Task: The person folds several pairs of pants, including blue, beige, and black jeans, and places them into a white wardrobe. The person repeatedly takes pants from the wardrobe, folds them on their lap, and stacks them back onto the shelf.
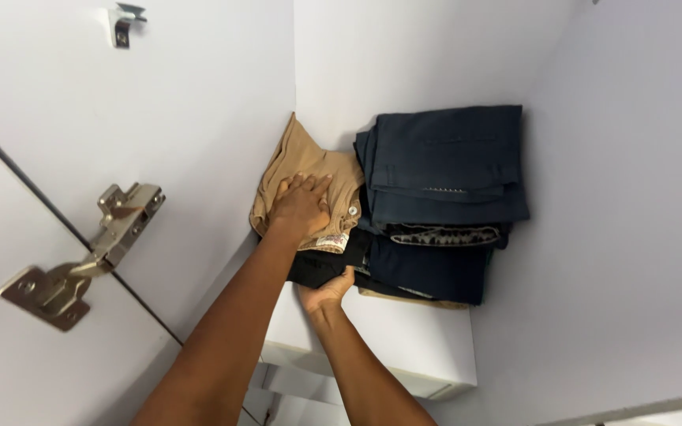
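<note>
My left hand (301, 207) lies flat, fingers spread, on top of folded tan trousers (303, 162) at the left of a white wardrobe shelf (404, 335). The tan trousers sit on a folded black garment (313, 264). My right hand (327, 293) reaches in from below and grips the front edge of that black garment, fingers tucked under the pile. Beside it on the right stands a taller stack of folded dark navy trousers (444, 162), with a patterned grey fold (444, 234) showing in its middle.
White wardrobe walls close in on the left (199, 118), back (404, 55) and right (633, 197). A metal door hinge (80, 256) joins the open door at the left. A small metal bracket (124, 24) is fixed near the top.
</note>
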